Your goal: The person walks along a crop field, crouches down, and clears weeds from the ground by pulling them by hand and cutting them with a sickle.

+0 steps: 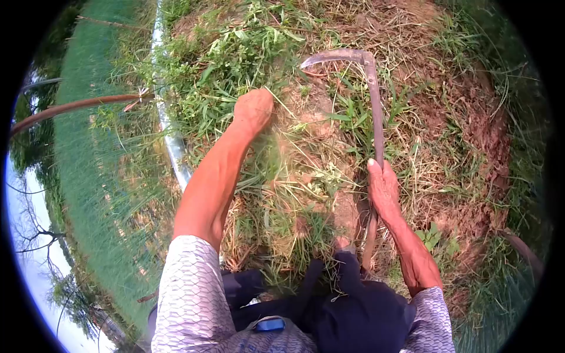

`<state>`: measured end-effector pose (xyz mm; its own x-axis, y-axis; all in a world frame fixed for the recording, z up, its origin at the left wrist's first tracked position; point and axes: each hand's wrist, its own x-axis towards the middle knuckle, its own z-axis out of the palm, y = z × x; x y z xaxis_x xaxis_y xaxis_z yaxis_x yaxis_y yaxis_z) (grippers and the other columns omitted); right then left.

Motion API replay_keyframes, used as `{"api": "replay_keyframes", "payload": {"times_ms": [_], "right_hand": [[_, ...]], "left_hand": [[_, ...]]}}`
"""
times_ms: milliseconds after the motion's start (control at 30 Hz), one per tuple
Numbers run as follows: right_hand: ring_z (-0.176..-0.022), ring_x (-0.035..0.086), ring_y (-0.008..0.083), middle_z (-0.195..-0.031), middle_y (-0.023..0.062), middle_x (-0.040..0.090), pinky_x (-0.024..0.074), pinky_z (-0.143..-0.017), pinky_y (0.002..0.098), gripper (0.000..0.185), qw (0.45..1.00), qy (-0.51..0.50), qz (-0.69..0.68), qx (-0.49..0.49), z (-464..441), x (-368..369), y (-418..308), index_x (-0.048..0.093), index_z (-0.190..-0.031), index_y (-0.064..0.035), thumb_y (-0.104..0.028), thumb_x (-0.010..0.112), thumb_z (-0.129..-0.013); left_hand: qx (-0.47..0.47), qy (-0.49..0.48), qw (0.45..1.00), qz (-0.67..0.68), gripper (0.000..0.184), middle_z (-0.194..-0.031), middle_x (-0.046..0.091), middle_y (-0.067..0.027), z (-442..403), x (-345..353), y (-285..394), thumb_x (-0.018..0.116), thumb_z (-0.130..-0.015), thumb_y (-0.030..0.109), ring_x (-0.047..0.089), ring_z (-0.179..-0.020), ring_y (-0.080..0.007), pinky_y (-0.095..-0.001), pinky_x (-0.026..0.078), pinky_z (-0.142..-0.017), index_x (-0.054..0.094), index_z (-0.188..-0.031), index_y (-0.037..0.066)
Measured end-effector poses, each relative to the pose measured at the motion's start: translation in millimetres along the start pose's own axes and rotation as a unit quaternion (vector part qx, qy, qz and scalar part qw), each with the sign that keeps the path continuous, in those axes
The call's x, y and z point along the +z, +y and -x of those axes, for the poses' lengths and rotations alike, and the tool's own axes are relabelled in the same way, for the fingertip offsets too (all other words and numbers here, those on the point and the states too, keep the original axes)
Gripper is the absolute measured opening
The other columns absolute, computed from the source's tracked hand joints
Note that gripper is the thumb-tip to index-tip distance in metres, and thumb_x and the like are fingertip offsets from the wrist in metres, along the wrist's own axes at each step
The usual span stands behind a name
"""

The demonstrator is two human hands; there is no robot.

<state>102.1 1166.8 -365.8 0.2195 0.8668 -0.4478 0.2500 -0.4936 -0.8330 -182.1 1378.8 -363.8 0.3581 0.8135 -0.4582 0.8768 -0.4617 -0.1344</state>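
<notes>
My right hand (384, 188) is wrapped round the long wooden handle of a sickle (375, 106). Its curved metal blade (332, 56) points left, just above the ground and beyond both hands. My left hand (254, 110) is closed in a fist at the edge of a clump of leafy green weeds (235, 65). Its fingers face away from me, so what they hold is hidden; a thin grass stem (282, 103) lies right beside the fist. A blurred patch of green grass (272, 156) shows below the left wrist.
Cut, dry grass (424, 170) covers the soil on the right. A pale pipe (173, 147) runs along the left, with green netting (88, 176) beyond it. A curved brown pole (82, 105) reaches in from the left. My dark trouser legs (353, 306) are folded close to the ground.
</notes>
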Motion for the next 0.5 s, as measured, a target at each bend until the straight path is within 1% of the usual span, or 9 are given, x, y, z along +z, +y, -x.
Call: {"api": "replay_keyframes", "payload": {"times_ms": [67,133,200,233,333,367,400,433,500], "right_hand": [[-0.058,0.037,0.0103,-0.065,-0.0017,0.039,0.0327,-0.049,0.0292,0.042,1.000,0.013,0.007,-0.017,-12.6,11.5,-12.3,0.048,-0.088,-0.0050,-0.046,0.047,-0.095],[-0.062,0.041,0.0130,-0.066,0.0017,0.043,0.0358,-0.052,0.0313,0.045,0.998,-0.012,0.043,-0.040,-20.6,21.4,-12.5,0.050,-0.090,-0.0023,-0.047,0.047,-0.095],[-0.061,0.051,0.0242,-0.067,0.0137,0.051,0.0412,-0.055,0.0385,0.045,0.991,-0.044,0.122,-0.015,-15.6,19.9,2.1,0.051,-0.096,0.0004,-0.044,0.047,-0.095],[-0.059,0.057,0.0318,-0.067,0.0205,0.055,0.0432,-0.055,0.0422,0.043,0.985,-0.074,0.157,0.003,-2.5,12.7,12.8,0.051,-0.099,0.0010,-0.041,0.048,-0.094],[-0.057,0.056,0.0265,-0.065,0.0166,0.055,0.0435,-0.053,0.0410,0.038,0.977,-0.095,0.192,0.011,66.7,-25.7,68.1,0.052,-0.098,0.0001,-0.038,0.050,-0.094],[-0.056,0.054,0.0215,-0.064,0.0130,0.053,0.0439,-0.053,0.0397,0.036,0.966,-0.133,0.191,0.112,98.0,-44.8,63.3,0.052,-0.098,-0.0006,-0.036,0.050,-0.094],[-0.057,0.051,0.0180,-0.064,0.0098,0.052,0.0436,-0.054,0.0372,0.034,0.963,-0.155,0.206,0.078,132.8,-67.3,90.2,0.052,-0.100,-0.0012,-0.035,0.050,-0.095],[-0.057,0.050,0.0176,-0.064,0.0083,0.051,0.0430,-0.054,0.0358,0.034,0.959,-0.178,0.195,0.106,163.1,-85.6,103.9,0.052,-0.101,-0.0014,-0.035,0.051,-0.095],[-0.057,0.048,0.0172,-0.065,0.0068,0.051,0.0424,-0.054,0.0344,0.034,0.950,-0.210,0.187,0.139,181.6,-96.6,105.9,0.052,-0.101,-0.0015,-0.034,0.051,-0.095]], "left_hand": [[0.005,0.028,0.998,0.048,0.019,-0.084,0.064,-0.0170,-5.4,9.2,-9.8,0.053,-0.084,0.019,0.065,-0.079,-0.0261,-0.0391,0.053,-0.060,0.060,-0.081,0.002],[0.051,0.054,0.997,-0.003,0.020,-0.072,0.065,-0.0163,-1.8,17.8,-19.5,0.054,-0.085,0.021,0.067,-0.069,-0.0307,-0.0393,0.054,-0.058,0.062,-0.077,0.004],[0.061,0.099,0.993,0.028,0.020,-0.070,0.064,-0.0166,20.1,24.1,-23.1,0.053,-0.086,0.019,0.065,-0.064,-0.0312,-0.0395,0.053,-0.056,0.061,-0.079,0.002],[0.071,0.017,0.996,0.052,0.019,-0.068,0.063,-0.0164,45.5,13.7,-15.7,0.052,-0.086,0.018,0.063,-0.061,-0.0309,-0.0393,0.052,-0.055,0.061,-0.082,0.001],[0.128,-0.154,0.978,0.058,0.020,-0.064,0.062,-0.0149,142.2,24.5,1.6,0.053,-0.081,0.016,0.060,-0.055,-0.0298,-0.0394,0.051,-0.053,0.063,-0.087,0.000],[0.156,-0.190,0.968,0.057,0.020,-0.063,0.062,-0.0143,175.8,29.7,7.2,0.054,-0.079,0.015,0.060,-0.055,-0.0291,-0.0393,0.050,-0.052,0.065,-0.088,0.000],[0.189,-0.207,0.957,0.069,0.020,-0.063,0.062,-0.0136,194.6,24.3,9.2,0.056,-0.076,0.014,0.061,-0.056,-0.0278,-0.0388,0.050,-0.051,0.066,-0.086,0.000],[0.181,-0.207,0.959,0.073,0.020,-0.063,0.062,-0.0136,197.1,19.7,8.5,0.056,-0.076,0.014,0.061,-0.056,-0.0278,-0.0388,0.050,-0.051,0.066,-0.086,0.000],[0.273,-0.247,0.928,0.065,0.015,-0.064,0.064,-0.0127,202.4,10.2,17.6,0.058,-0.072,0.013,0.063,-0.059,-0.0272,-0.0393,0.050,-0.051,0.068,-0.077,0.003]]}}
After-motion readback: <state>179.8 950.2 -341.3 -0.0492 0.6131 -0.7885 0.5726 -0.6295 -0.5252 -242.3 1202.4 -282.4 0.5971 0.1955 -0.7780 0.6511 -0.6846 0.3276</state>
